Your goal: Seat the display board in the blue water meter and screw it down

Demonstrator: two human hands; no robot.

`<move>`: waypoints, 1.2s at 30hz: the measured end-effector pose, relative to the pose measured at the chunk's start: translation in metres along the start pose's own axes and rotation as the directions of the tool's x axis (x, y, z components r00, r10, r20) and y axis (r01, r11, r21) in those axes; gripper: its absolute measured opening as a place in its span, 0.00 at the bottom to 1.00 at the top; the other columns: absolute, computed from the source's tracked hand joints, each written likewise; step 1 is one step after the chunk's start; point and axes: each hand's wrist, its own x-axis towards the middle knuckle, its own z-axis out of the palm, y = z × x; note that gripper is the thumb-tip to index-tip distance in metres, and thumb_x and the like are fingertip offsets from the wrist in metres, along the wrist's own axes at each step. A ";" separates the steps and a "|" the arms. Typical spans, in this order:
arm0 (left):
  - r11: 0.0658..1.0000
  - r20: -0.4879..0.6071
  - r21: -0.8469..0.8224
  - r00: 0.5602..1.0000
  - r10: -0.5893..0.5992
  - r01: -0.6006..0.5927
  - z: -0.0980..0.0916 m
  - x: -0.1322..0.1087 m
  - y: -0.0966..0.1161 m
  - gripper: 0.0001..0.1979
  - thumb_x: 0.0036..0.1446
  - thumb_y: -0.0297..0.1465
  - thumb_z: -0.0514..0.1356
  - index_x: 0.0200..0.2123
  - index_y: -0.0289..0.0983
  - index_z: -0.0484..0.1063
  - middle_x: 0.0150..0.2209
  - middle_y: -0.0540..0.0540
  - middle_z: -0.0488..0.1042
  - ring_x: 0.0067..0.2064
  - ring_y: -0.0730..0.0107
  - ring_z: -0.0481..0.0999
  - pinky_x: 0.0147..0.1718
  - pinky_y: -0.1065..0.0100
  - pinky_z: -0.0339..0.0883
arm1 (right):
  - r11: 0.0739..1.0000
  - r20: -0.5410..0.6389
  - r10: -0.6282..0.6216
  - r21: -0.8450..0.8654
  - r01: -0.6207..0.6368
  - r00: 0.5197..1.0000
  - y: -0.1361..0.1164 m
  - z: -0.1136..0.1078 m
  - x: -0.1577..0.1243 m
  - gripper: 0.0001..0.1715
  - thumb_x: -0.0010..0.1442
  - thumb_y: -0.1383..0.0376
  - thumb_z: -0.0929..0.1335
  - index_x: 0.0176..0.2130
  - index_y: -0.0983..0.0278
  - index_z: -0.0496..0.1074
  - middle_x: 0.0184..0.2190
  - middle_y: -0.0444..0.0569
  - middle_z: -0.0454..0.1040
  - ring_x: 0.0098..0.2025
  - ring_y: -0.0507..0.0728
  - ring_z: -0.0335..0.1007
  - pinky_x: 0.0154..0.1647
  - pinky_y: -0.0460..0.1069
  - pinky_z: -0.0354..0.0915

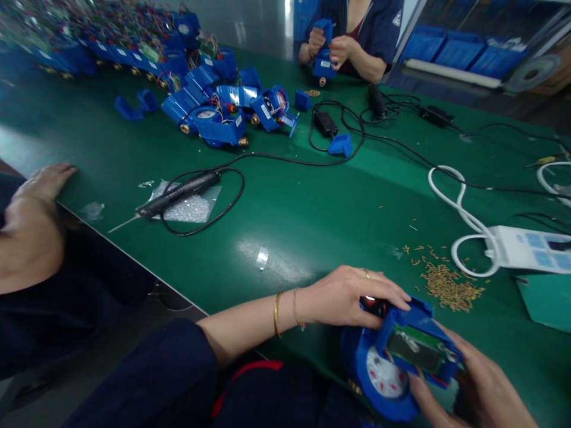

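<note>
A blue water meter (387,380) with a round white dial is at the table's near edge, low in the view. On its upper side sits a blue housing (419,351) with a green circuit board inside. My left hand (352,295) grips the housing's far left part, its fingers bent over the edge. From the right, my right hand (477,380) holds the housing, thumb at the near side and fingers behind it. Some fingertips are hidden by the housing. A pile of small brass-coloured screws (451,286) lies just beyond my hands.
A black electric screwdriver (178,194) lies on a plastic bag at the left, its cord crossing the table. Many blue meters (214,122) crowd the far left. A white power strip (530,248) lies right. One person (352,41) works opposite; another person's arm (33,220) rests at the left.
</note>
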 end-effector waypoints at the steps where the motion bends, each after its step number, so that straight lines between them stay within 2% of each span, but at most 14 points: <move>1: 0.999 -0.008 0.043 1.000 0.009 -0.009 0.000 0.001 0.000 0.14 0.53 0.23 0.66 0.44 0.39 0.78 0.52 0.44 0.79 0.55 0.66 0.77 0.60 0.63 0.67 | 1.000 0.011 -0.007 -0.005 0.007 1.000 -0.001 0.000 0.001 0.43 0.62 0.61 0.70 0.70 0.58 0.53 0.55 0.56 0.71 0.49 0.68 0.73 0.48 0.60 0.73; 6: 0.970 -0.050 0.235 0.997 -0.052 0.063 -0.001 0.007 0.002 0.14 0.49 0.25 0.70 0.41 0.40 0.81 0.50 0.43 0.75 0.49 0.65 0.75 0.56 0.61 0.67 | 0.997 -0.020 0.065 -0.049 -0.066 0.998 -0.015 -0.001 0.006 0.40 0.64 0.63 0.69 0.70 0.58 0.53 0.52 0.55 0.72 0.49 0.67 0.74 0.46 0.58 0.74; 9: 0.972 -0.072 0.202 0.991 -0.111 0.124 0.001 0.009 0.002 0.17 0.47 0.23 0.71 0.42 0.40 0.82 0.52 0.43 0.73 0.47 0.66 0.74 0.55 0.62 0.67 | 0.990 -0.057 0.113 -0.074 -0.117 0.992 -0.026 0.000 0.009 0.38 0.65 0.64 0.69 0.69 0.57 0.56 0.50 0.54 0.73 0.47 0.65 0.74 0.45 0.57 0.74; 13: 0.977 -0.126 0.106 0.977 -0.172 0.185 0.008 0.010 0.000 0.16 0.47 0.23 0.70 0.42 0.39 0.81 0.49 0.43 0.74 0.51 0.63 0.75 0.54 0.61 0.67 | 0.987 -0.076 0.159 -0.012 -0.160 0.984 -0.027 -0.001 0.014 0.34 0.64 0.63 0.69 0.66 0.57 0.61 0.52 0.54 0.71 0.48 0.67 0.72 0.50 0.59 0.68; 17: 0.972 -0.186 0.083 0.962 -0.200 0.218 0.015 0.010 0.003 0.15 0.48 0.23 0.69 0.42 0.38 0.81 0.43 0.43 0.76 0.51 0.61 0.75 0.53 0.60 0.66 | 0.993 -0.068 0.116 0.040 -0.114 0.991 -0.015 -0.004 0.017 0.29 0.63 0.61 0.71 0.61 0.59 0.66 0.53 0.53 0.71 0.49 0.66 0.71 0.52 0.57 0.64; 22: 0.965 -0.214 0.103 0.953 -0.214 0.240 0.019 0.006 0.007 0.18 0.48 0.22 0.69 0.44 0.40 0.81 0.44 0.45 0.76 0.50 0.62 0.75 0.52 0.61 0.64 | 0.995 -0.070 0.060 0.086 -0.054 0.996 0.001 -0.006 0.017 0.28 0.63 0.63 0.71 0.60 0.61 0.67 0.52 0.52 0.72 0.49 0.62 0.71 0.54 0.53 0.64; 25: 0.965 -0.244 0.094 0.945 -0.215 0.244 0.022 0.002 0.007 0.17 0.48 0.24 0.70 0.43 0.40 0.81 0.44 0.45 0.76 0.50 0.63 0.75 0.53 0.61 0.64 | 0.981 -0.009 0.006 0.194 -0.005 1.000 0.014 -0.005 0.020 0.28 0.62 0.64 0.71 0.60 0.61 0.67 0.53 0.52 0.71 0.51 0.62 0.71 0.55 0.52 0.64; 28: 0.968 -0.307 0.027 0.924 -0.230 0.250 0.028 -0.003 0.005 0.18 0.47 0.24 0.70 0.43 0.40 0.80 0.45 0.45 0.77 0.49 0.63 0.76 0.53 0.61 0.66 | 0.939 0.078 -0.021 0.344 -0.007 0.997 0.025 -0.003 0.025 0.30 0.62 0.66 0.71 0.61 0.61 0.66 0.57 0.53 0.70 0.55 0.63 0.68 0.57 0.53 0.63; 30: 0.973 -0.340 -0.026 0.913 -0.225 0.230 0.032 -0.006 0.003 0.17 0.47 0.22 0.69 0.43 0.39 0.80 0.45 0.44 0.77 0.49 0.63 0.76 0.52 0.62 0.69 | 0.916 0.084 -0.048 0.400 0.010 0.995 0.028 0.000 0.027 0.31 0.62 0.68 0.71 0.62 0.61 0.65 0.57 0.54 0.70 0.56 0.62 0.68 0.58 0.53 0.63; 36: 0.985 -0.394 -0.047 0.903 -0.172 0.167 0.033 -0.009 0.003 0.11 0.49 0.23 0.67 0.39 0.36 0.79 0.44 0.42 0.79 0.48 0.63 0.78 0.50 0.63 0.71 | 0.919 0.115 -0.095 0.391 0.043 0.989 0.031 0.004 0.035 0.29 0.62 0.67 0.71 0.61 0.63 0.65 0.56 0.55 0.71 0.57 0.61 0.67 0.59 0.52 0.63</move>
